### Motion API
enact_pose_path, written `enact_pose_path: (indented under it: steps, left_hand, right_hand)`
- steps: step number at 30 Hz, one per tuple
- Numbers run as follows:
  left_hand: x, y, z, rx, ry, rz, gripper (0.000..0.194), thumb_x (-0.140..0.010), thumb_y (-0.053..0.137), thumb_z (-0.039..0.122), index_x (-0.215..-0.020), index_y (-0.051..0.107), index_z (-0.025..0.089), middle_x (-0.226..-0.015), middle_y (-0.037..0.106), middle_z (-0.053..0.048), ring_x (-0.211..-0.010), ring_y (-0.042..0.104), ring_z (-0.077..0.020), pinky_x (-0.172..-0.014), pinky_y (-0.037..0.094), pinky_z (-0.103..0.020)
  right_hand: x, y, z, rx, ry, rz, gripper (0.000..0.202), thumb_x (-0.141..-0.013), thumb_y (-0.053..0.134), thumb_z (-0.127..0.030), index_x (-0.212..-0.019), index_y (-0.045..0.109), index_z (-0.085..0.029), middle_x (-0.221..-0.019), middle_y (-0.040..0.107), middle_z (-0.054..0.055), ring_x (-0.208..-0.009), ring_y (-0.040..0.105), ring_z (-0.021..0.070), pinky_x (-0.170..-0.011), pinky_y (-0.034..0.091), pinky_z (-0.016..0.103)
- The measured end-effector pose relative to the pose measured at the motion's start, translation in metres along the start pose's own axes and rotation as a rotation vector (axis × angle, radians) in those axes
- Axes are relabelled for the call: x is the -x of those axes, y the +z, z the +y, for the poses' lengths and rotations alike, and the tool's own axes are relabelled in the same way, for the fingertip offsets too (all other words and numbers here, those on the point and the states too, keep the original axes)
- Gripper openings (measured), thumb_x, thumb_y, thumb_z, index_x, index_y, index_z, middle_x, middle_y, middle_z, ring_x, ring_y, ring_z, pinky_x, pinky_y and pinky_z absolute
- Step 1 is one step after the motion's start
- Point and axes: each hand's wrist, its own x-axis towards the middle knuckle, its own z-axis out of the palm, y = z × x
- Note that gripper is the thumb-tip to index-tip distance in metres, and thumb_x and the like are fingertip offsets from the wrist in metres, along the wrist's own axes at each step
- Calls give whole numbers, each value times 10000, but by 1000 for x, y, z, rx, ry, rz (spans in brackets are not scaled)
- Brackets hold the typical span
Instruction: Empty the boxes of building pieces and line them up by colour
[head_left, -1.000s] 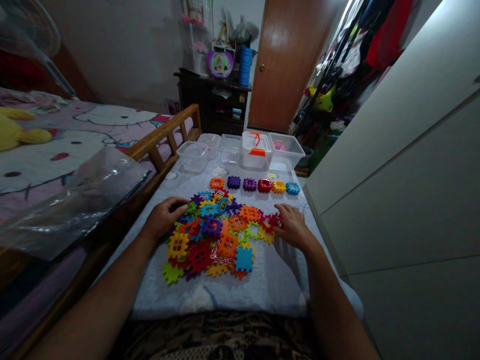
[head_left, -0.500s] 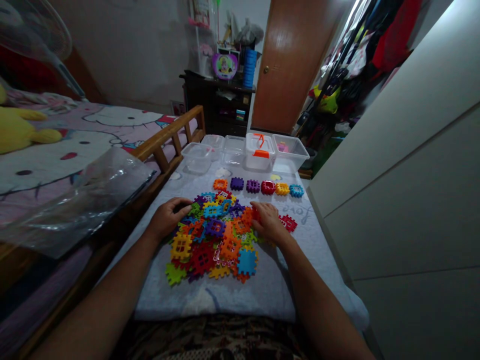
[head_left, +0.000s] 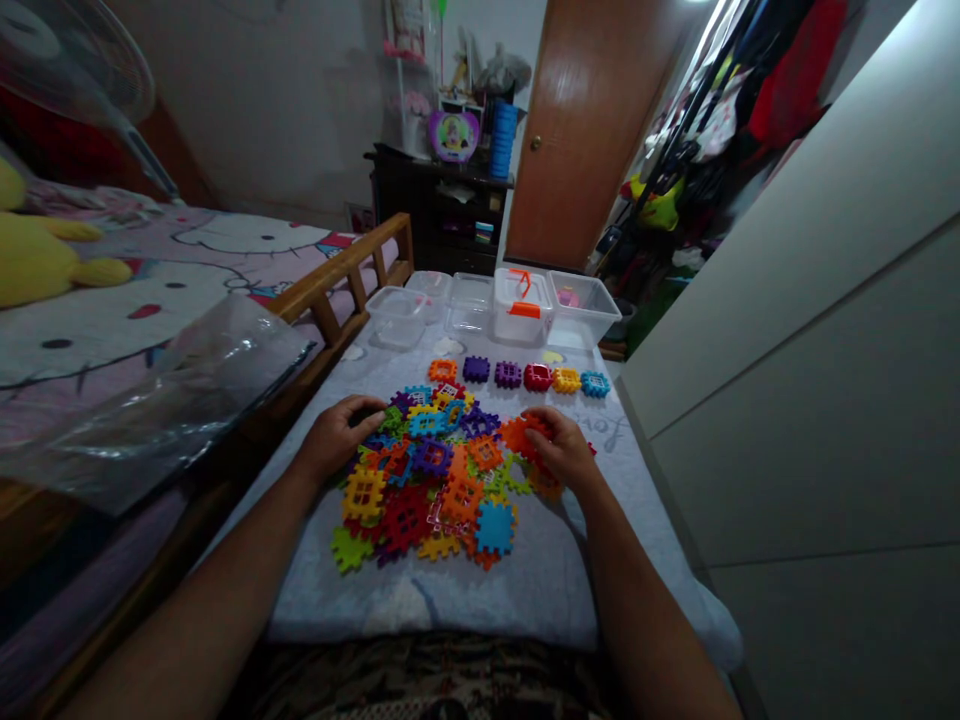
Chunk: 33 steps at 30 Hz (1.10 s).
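Note:
A heap of colourful notched plastic pieces [head_left: 405,515] lies on the pale cloth. My left hand [head_left: 341,432] rests at the heap's left edge beside green pieces, its fingers curved and apart, holding nothing that shows. At the heap's right side, my right hand [head_left: 561,445] has its thumb and fingers on an orange piece [head_left: 517,434], with red pieces partly under the fingers. Behind the heap stands a row of small blocks, among them an orange block [head_left: 442,371], a red block [head_left: 538,377] and a blue block [head_left: 595,384].
Clear plastic containers [head_left: 397,318] line the far end, one with an orange-handled lid [head_left: 523,290]. On the left are a wooden rail [head_left: 337,265], a plastic bag [head_left: 172,400] and a bed. A white cabinet [head_left: 810,400] stands on the right.
My right hand has moved right, and the orange piece has shifted right with it, away from the heap's middle. My left hand has stayed at the left edge.

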Motion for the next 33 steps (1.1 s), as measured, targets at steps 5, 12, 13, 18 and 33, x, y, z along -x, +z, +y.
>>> enact_pose_path:
  steps: [5, 12, 13, 18, 33]
  left_hand:
    - [0, 0, -4, -11, -2, -11, 452, -776, 606, 581, -974, 726, 193, -1063, 744, -89, -991, 684, -282, -976, 500, -388]
    - [0, 0, 0, -3, -5, -4, 442, -768, 600, 572, -961, 726, 194, -1053, 745, -87, -980, 683, -281, -978, 505, -391]
    - [0, 0, 1, -3, -5, 0, 440, -764, 600, 572, -953, 726, 195, -1047, 746, -86, -977, 683, -280, -977, 506, -390]
    - [-1, 0, 0, -6, 1, -1, 441, -764, 597, 571, -951, 727, 194, -1034, 746, -82, -972, 686, -276, -963, 510, -386]
    - [1, -1, 3, 0, -14, 0, 456, -749, 604, 592, -944, 726, 199, -1039, 749, -76, -969, 681, -270, -960, 511, -380]
  right_hand:
    - [0, 0, 7, -181, 115, -4, 345, -801, 625, -334, -1118, 670, -206, -891, 678, 14, -745, 610, 160, -712, 514, 292]
    - [-4, 1, 9, 63, 37, 117, 339, -813, 581, -327, -1103, 679, -182, -986, 711, 60, -871, 635, 198, -843, 496, 344]
    - [-4, 0, 8, 98, 33, 121, 342, -814, 576, -328, -1103, 680, -178, -966, 710, 61, -852, 632, 198, -829, 494, 343]
    - [-7, -5, 6, 101, 51, 120, 370, -802, 577, -356, -1107, 680, -172, -826, 660, 25, -716, 585, 172, -715, 473, 307]
    - [-15, 8, 8, 95, 127, 226, 423, -830, 572, -321, -1228, 598, -183, -709, 591, -36, -606, 543, 149, -631, 441, 274]
